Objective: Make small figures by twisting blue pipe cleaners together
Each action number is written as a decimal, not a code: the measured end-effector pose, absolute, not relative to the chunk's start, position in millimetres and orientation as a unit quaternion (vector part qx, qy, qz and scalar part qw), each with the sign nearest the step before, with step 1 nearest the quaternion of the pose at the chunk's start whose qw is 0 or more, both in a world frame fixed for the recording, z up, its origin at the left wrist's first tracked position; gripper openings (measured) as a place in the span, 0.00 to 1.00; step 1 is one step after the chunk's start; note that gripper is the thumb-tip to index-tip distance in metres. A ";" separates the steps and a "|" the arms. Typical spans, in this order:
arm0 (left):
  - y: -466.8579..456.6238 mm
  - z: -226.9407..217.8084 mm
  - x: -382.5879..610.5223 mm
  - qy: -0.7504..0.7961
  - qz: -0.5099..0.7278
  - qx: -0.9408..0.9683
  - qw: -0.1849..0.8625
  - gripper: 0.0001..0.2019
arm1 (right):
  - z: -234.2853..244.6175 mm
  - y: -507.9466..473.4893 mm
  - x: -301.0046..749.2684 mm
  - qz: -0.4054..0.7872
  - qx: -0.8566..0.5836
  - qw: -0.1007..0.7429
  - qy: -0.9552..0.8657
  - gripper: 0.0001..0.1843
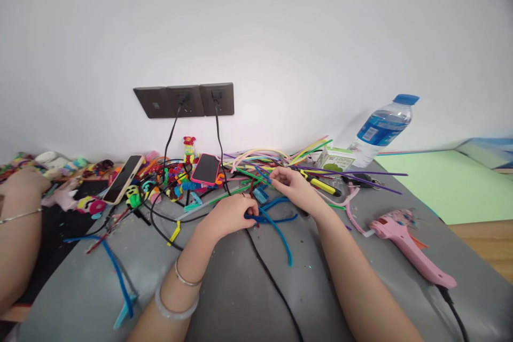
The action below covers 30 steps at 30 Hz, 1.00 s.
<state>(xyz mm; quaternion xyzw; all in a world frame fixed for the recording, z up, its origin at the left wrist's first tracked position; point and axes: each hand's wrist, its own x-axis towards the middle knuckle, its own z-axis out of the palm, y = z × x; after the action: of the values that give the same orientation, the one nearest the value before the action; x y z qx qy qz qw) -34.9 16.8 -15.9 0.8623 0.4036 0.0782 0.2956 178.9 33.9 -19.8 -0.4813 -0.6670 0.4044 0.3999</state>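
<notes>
My left hand (pixel 234 214) is low over the grey table, its fingers closed on dark blue pipe cleaners (pixel 276 219). A ring and two bracelets are on that arm. Just to the right, my right hand (pixel 294 187) has thumb and forefinger pinched on the end of a blue pipe cleaner (pixel 262 173). A lighter blue pipe cleaner (pixel 285 246) curves toward me between the two arms. Behind both hands lies a loose pile of coloured pipe cleaners (pixel 256 155). A small blue piece (pixel 260 195) rests between the hands.
A pink glue gun (pixel 414 251) lies at right, near a water bottle (pixel 382 128) and a yellow cutter (pixel 323 186). Two phones (pixel 124 179), (pixel 206 169) and small figures are at left. Black cords (pixel 272 278) cross the table. Another person's arm (pixel 20 246) reaches in at far left.
</notes>
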 end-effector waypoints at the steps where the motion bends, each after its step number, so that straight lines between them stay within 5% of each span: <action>1: 16.2 -15.6 -34.9 0.405 0.071 0.863 0.294 0.06 | -20.5 34.1 178.7 0.403 -0.480 0.400 -0.669 0.08; 17: 11.8 -13.3 -31.1 0.410 0.060 0.864 0.286 0.06 | -17.9 32.4 175.8 0.405 -0.476 0.355 -0.695 0.06; 22: 19.7 -5.9 -39.7 0.386 0.113 0.823 0.401 0.04 | -19.3 31.9 175.8 0.426 -0.484 0.364 -0.672 0.07; 30: 29.4 -13.6 -30.7 0.407 0.373 0.584 0.594 0.15 | -9.4 23.2 168.1 0.586 -0.401 0.413 -0.571 0.19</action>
<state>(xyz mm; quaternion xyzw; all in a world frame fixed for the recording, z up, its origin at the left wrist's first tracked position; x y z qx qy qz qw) -30.7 29.4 -13.6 0.5845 0.4072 0.3732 0.5944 168.1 23.2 -9.4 -0.4008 -0.5705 0.5861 0.4127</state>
